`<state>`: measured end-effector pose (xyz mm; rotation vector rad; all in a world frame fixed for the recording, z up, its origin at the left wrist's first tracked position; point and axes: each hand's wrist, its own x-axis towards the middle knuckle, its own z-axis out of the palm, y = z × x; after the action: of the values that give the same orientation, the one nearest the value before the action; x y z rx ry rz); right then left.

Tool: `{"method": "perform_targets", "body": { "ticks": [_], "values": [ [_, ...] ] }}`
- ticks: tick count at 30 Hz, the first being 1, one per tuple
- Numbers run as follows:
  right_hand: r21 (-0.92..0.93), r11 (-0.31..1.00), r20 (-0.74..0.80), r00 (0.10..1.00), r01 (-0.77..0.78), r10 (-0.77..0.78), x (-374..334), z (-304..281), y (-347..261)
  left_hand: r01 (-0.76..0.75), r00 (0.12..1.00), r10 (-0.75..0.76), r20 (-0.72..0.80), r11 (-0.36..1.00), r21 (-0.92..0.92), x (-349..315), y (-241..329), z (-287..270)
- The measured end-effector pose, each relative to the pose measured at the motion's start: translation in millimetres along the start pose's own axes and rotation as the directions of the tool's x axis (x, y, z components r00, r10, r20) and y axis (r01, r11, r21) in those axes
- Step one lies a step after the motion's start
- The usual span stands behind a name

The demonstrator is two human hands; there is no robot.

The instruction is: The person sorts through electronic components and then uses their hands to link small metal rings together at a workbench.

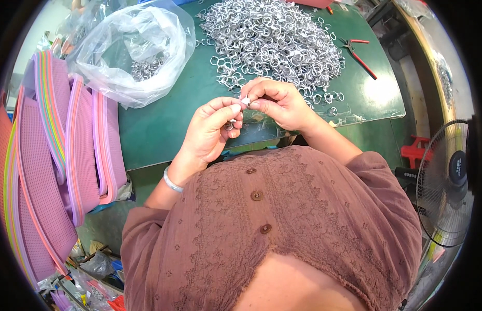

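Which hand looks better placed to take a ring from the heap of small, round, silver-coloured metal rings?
Probably the right hand: it is at the near edge of the heap, whereas the left hand sits farther back, with a silver-coloured ring at its curled fingers.

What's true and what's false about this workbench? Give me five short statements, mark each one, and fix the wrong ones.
1. Red-handled pliers lie to the right of the pile of silvery rings. True.
2. The clear plastic bag is empty. False: the bag has metal pieces inside.
3. The left hand and right hand meet at the fingertips around a small pale piece. True.
4. A bangle circles the right wrist. False: the pale bangle is on the left one.
5. The tabletop is green. True.
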<state>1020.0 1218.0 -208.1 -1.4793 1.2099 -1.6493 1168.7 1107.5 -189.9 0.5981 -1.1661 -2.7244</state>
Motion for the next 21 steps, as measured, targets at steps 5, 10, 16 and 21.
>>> {"method": "perform_targets", "body": {
  "ticks": [5,10,16,21],
  "values": [
    [-0.073,0.997,-0.002,1.0,0.009,-0.009,-0.6,0.9,-2.2,-0.102,0.995,0.104,-0.011,0.985,0.142,-0.8,-1.2,0.5],
    [-0.192,0.98,-0.008,0.999,0.045,-0.047,-0.9,5.4,-2.1,-0.149,0.981,0.174,-0.085,0.96,0.236,-2.3,-3.3,1.0],
    [-0.317,0.947,-0.016,0.998,0.049,-0.057,-0.2,7.9,-3.8,-0.132,0.978,0.17,-0.121,0.954,0.268,0.8,-4.4,0.4],
    [0.004,0.985,-0.058,0.983,-0.175,0.175,-3.1,10.6,-2.0,-0.135,0.976,0.172,-0.13,0.959,0.249,3.7,-6.8,-0.6]
  ]
}}
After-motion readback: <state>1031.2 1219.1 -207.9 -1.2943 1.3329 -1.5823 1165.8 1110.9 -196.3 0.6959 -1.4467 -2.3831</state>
